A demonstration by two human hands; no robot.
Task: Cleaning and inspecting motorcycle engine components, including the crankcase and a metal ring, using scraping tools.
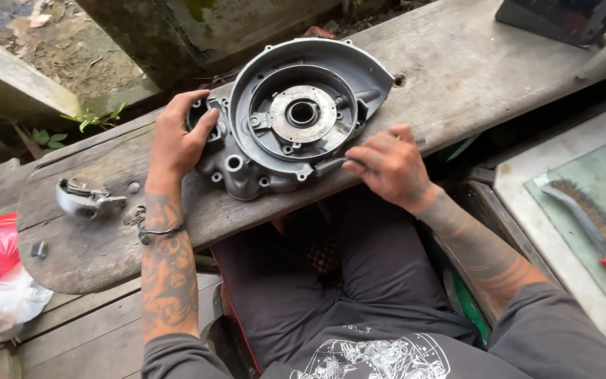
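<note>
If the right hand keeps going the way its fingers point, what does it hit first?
The right hand points left toward the engine cover; its fingertips are already at the cover's lower edge, so it probably meets that rim first.

An engine cover (296, 119) lies on the plank (457, 77), a hand at each side — a small bracket (87, 199) farther left, a wire brush (594, 231) off right.

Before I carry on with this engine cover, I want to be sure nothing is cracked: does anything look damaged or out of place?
No crack shows on the engine cover; it lies flat on the plank, left hand and right hand on it. The plank has a small hole by the cover, and a small metal part lies loose at its left end.
</note>
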